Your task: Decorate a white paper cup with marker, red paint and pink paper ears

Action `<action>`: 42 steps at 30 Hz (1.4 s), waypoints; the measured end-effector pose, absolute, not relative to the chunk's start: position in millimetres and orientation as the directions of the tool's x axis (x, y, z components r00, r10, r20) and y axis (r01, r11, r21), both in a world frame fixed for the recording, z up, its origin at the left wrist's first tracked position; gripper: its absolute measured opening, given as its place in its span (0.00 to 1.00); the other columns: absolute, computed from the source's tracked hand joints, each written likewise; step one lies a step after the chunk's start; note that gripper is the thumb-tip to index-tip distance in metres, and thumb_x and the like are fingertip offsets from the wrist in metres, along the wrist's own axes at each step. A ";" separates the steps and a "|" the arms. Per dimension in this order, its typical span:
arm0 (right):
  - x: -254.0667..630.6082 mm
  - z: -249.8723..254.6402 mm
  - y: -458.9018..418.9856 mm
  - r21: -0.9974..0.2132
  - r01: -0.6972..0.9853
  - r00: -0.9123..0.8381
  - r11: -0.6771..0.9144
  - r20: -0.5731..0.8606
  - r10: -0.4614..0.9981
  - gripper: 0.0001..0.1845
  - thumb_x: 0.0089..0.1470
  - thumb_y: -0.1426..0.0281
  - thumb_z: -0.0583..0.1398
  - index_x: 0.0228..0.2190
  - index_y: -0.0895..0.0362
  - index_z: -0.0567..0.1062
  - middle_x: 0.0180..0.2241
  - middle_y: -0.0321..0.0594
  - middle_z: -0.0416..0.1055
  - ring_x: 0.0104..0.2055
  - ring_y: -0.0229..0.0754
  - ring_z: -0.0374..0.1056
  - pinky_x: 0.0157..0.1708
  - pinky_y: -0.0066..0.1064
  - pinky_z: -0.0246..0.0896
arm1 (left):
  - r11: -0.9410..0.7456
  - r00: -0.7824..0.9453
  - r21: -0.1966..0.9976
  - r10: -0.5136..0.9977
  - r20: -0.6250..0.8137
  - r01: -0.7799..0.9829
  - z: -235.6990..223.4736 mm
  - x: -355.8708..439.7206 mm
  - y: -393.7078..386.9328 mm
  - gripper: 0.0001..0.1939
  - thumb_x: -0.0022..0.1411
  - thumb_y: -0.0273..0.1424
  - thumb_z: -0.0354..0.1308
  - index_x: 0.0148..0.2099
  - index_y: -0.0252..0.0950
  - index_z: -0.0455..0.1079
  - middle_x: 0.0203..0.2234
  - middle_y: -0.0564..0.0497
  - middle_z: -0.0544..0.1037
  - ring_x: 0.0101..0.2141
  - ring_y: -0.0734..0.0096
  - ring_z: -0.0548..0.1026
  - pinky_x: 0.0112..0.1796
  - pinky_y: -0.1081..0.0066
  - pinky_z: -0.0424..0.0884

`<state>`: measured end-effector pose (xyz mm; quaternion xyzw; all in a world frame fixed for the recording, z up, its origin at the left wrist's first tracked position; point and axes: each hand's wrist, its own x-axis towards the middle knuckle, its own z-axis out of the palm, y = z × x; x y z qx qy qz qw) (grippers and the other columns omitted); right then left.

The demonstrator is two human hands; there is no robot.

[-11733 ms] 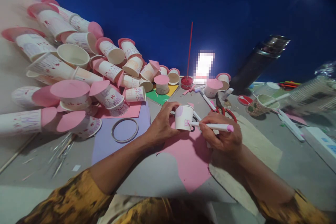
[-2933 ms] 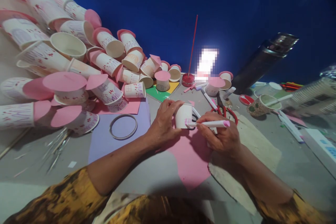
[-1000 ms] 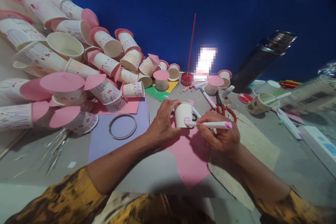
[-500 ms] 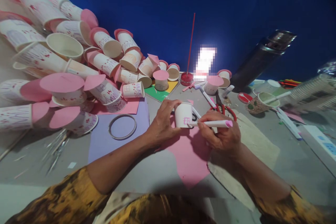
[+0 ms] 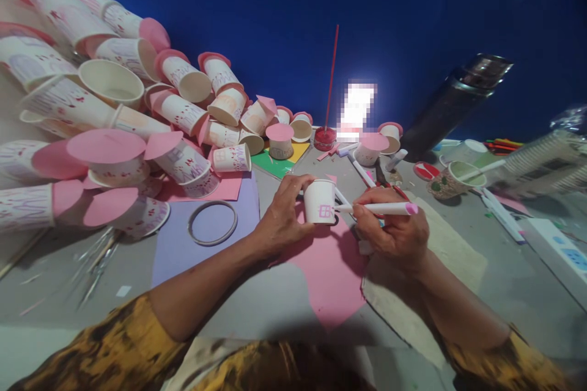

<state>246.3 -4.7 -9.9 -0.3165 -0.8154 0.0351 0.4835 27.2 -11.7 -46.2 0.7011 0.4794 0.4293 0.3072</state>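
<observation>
A white paper cup with a small pink window drawn near one end is held in my left hand, its fingers and thumb closed round the cup's left side. In my right hand is a white felt-tip marker with a pink end, gripped like a pen. The marker's tip is at the cup's right side, close by the window drawing; whether it touches cannot be told. Under the cup lies a sheet of pink paper with a cut edge. Part of a black scissor-like handle loop shows behind the cup.
Many decorated cups with pink paper tops are heaped at the left. A grey ring rests on purple paper. Brushes lie at left. On the right stand a dark flask, a speckled cup and a power strip.
The marker tip has shifted right, from the window's lower part to the cup's right side, as my right hand moved slightly right. The cup stays in my left hand.
</observation>
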 end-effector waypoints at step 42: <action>258.6 -32.3 26.1 -0.506 0.529 -0.154 0.681 0.732 0.664 0.10 0.67 0.67 0.60 0.47 0.54 0.77 0.40 0.44 0.82 0.43 0.49 0.80 0.48 0.43 0.74 | -0.168 0.158 0.983 0.975 0.154 0.078 -41.5 31.9 -12.1 0.37 0.48 0.23 0.69 0.60 0.40 0.64 0.61 0.42 0.72 0.62 0.52 0.72 0.64 0.51 0.65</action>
